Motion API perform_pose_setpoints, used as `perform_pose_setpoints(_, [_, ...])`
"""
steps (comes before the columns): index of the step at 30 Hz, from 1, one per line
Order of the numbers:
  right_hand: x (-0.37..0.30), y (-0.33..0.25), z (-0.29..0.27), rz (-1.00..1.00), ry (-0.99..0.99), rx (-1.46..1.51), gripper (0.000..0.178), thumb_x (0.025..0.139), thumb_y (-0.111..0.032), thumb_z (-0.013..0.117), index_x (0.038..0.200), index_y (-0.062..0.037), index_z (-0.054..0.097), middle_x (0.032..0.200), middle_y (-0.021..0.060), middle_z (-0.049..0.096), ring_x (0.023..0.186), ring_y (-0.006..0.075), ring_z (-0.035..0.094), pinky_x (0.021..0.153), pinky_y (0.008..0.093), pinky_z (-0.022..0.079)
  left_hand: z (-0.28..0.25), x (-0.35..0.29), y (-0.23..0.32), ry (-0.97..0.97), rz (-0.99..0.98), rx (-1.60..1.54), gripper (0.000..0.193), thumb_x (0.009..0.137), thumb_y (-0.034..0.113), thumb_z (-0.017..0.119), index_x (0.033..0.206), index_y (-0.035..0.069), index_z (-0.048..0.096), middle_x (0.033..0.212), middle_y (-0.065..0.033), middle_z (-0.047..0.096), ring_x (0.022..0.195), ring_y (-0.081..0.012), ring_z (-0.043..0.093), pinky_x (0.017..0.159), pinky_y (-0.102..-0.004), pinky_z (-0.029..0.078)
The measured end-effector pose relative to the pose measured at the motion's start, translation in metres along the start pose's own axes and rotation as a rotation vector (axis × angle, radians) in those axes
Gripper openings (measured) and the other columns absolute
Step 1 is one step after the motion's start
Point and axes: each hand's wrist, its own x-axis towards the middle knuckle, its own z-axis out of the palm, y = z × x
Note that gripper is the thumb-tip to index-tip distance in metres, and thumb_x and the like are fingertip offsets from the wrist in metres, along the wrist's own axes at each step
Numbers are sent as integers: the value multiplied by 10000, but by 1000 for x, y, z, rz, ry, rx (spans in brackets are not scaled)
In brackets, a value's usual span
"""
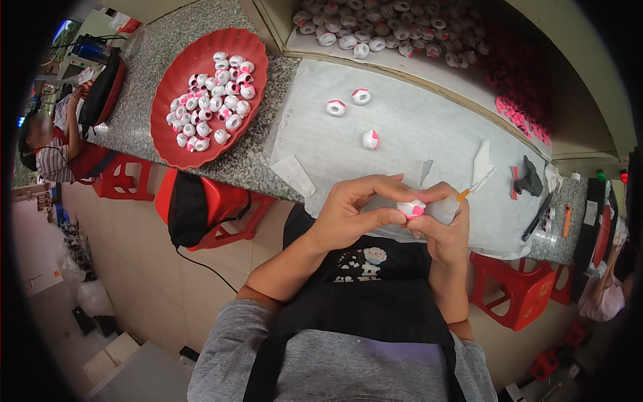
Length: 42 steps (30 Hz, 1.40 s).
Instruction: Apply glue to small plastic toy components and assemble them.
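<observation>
My left hand (345,209) is closed, pinching a small rounded white-and-pink plastic piece (410,209) between thumb and fingers. My right hand (442,231) grips the piece's other side with thumb and forefinger. Tucked in the right palm is a translucent glue bottle (445,210), whose thin orange nozzle (463,195) points up and right. Both hands are in front of my body, over the near edge of a white paper sheet (301,134). On it, beyond my hands, lie a white-and-pink piece (370,140) and two more similar pieces (342,102).
A red scalloped bowl (167,84) full of such pieces stands at left on the granite counter (214,20). A shelf (395,60) behind holds white pieces and pink parts (519,117). Paper scraps (293,175) and a black pen (536,218) lie about. Red stools (516,291) stand below.
</observation>
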Motion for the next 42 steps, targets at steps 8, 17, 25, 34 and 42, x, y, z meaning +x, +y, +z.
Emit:
perform_pose_setpoints(8, [0, -7, 5, 12, -10, 35, 272, 631, 21, 613, 891, 26, 535, 707, 60, 558, 596, 76, 509, 489, 170, 357, 7, -4, 2, 90, 15, 11, 231, 680, -32, 561, 906, -33, 515, 914, -129, 545, 921, -190, 497, 929, -389, 256])
perform_pose_setpoints(17, [-2, -3, 8, -76, -31, 72, 268, 646, 37, 579, 908, 47, 524, 746, 97, 568, 654, 121, 546, 591, 215, 424, 10, -4, 1, 96, 107, 48, 221, 673, -31, 562, 889, -19, 520, 890, -131, 555, 909, -198, 503, 921, -419, 253])
perform_pose_setpoints(25, [-2, -2, 7, -57, -3, 29, 272, 641, 22, 576, 903, 45, 510, 705, 92, 551, 572, 108, 512, 499, 194, 382, 11, -5, -2, 110, 91, 43, 220, 680, -28, 556, 895, -20, 512, 902, -132, 550, 911, -192, 504, 924, -411, 254])
perform_pose_setpoints(34, [0, -9, -3, -22, 73, -132, 292, 635, 12, 588, 920, 23, 527, 666, 51, 544, 554, 72, 462, 493, 177, 354, 6, -5, -16, 101, 34, -116, 241, 700, -40, 545, 935, -34, 487, 939, -103, 530, 921, -155, 483, 877, -317, 324])
perform_pose_setpoints(42, [19, -20, -83, -364, 479, -1436, 152, 667, -32, 568, 811, 2, 537, 727, 32, 522, 624, 105, 470, 538, 210, 363, 7, 1, -19, 227, -118, -176, 220, 702, 13, 560, 902, 3, 470, 897, -165, 552, 869, -197, 529, 799, -301, 381])
